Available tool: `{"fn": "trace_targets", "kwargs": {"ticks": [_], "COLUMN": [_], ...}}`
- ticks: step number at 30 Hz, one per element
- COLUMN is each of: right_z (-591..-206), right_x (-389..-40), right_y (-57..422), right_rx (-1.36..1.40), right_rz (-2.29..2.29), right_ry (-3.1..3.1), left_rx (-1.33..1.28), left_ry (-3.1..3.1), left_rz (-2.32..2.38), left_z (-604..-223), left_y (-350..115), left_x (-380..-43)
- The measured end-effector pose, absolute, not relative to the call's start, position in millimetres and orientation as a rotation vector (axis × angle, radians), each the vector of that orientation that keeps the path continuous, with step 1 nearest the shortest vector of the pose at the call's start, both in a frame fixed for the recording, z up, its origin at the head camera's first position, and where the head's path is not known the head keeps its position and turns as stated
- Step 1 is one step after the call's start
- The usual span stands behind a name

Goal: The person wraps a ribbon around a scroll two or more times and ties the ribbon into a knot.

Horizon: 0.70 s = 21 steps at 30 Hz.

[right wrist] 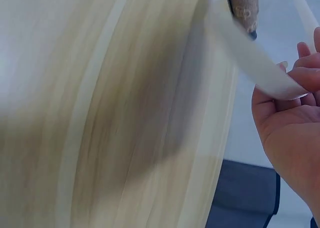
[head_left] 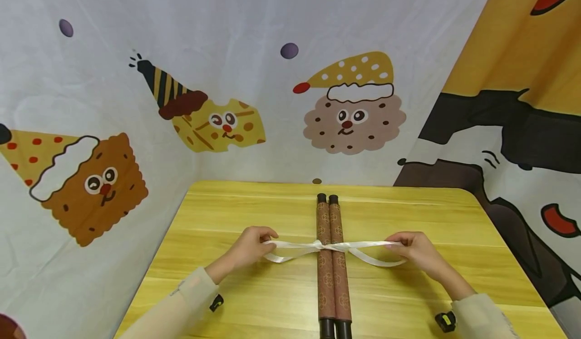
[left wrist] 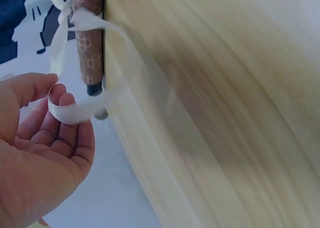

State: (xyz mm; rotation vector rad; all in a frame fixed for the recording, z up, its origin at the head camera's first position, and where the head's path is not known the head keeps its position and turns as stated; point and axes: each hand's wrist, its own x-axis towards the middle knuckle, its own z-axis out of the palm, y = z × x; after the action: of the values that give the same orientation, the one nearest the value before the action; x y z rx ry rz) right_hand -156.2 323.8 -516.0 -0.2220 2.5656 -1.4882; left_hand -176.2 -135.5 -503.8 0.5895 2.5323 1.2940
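Two rolled scrolls (head_left: 325, 278) lie side by side on the table, brown with a gold flower pattern and black end knobs. A white ribbon (head_left: 369, 244) crosses them near the middle, gathered into a knot on top, with a loop reaching out to each side. On the left, my left hand (head_left: 249, 248) pinches one loop between thumb and fingers; the left wrist view shows the ribbon (left wrist: 75, 112) curving over the fingertips. My right hand (head_left: 419, 253) pinches the opposite loop. In the right wrist view, the ribbon (right wrist: 270, 80) runs into the fingers, which partly hide it.
The wood-grain table (head_left: 227, 208) has a back edge that meets a white cloth (head_left: 254, 167) printed with cartoon biscuits and cheese. Near the cuffs, a small black device (head_left: 446, 322) sits by the right wrist and another black piece (head_left: 216, 302) by the left.
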Motion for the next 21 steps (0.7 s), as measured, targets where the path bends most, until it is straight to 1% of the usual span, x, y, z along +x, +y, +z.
{"fn": "trace_targets", "kwargs": {"ticks": [13, 21], "right_z": [-517, -514], "right_x": [-151, -147], "right_y": [358, 375], "right_rx": [-0.146, -0.013], "right_rz": [-1.449, -1.453], "right_ry": [2.57, 2.638], "left_rx": [0.551, 0.497], "left_ry": [2.603, 2.59], "left_rz": [1.293, 1.3], "left_z": [-506, -503], "left_y": [-163, -169], "left_x": [-178, -180]}}
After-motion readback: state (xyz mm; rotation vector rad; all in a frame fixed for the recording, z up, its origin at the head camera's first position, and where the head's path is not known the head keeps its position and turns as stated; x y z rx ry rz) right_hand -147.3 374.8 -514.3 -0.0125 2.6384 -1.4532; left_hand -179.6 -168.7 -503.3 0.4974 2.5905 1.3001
